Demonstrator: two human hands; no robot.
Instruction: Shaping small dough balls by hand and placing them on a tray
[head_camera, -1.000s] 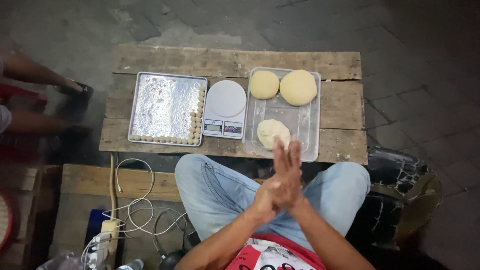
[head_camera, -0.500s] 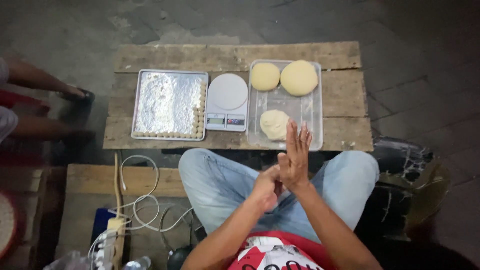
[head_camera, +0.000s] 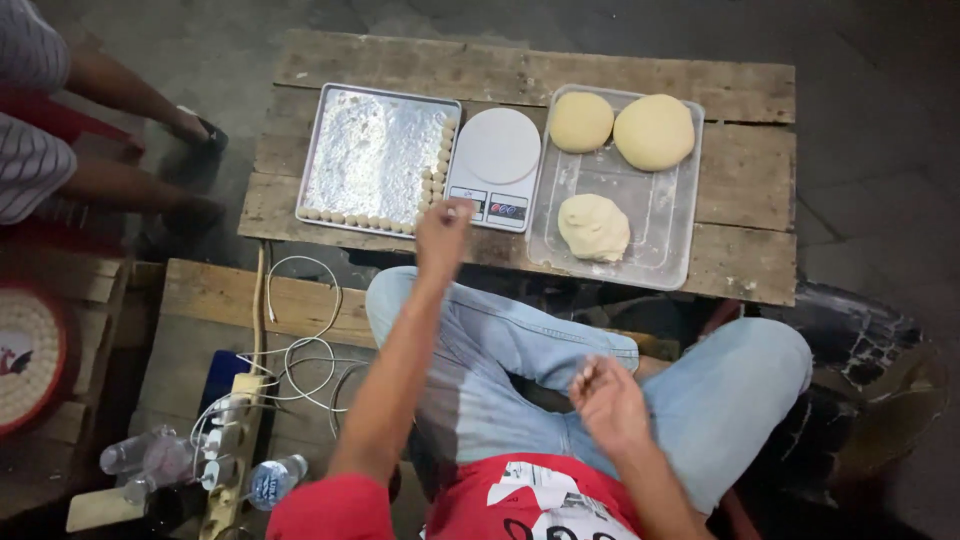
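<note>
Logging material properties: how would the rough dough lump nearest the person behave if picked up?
The rough dough lump probably sags and deforms: its surface is uneven, unlike the two smooth rounds. It may stick slightly to the clear plastic tray. Its flattened base makes rolling unlikely.

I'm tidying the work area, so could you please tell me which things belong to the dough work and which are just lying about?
In use:
- left hand, reaching to the foil-lined tray
- small dough balls lining the tray's edges
- kitchen scale
- clear tray with three dough lumps

Lying about:
- power strip and white cables
- plastic bottles
</note>
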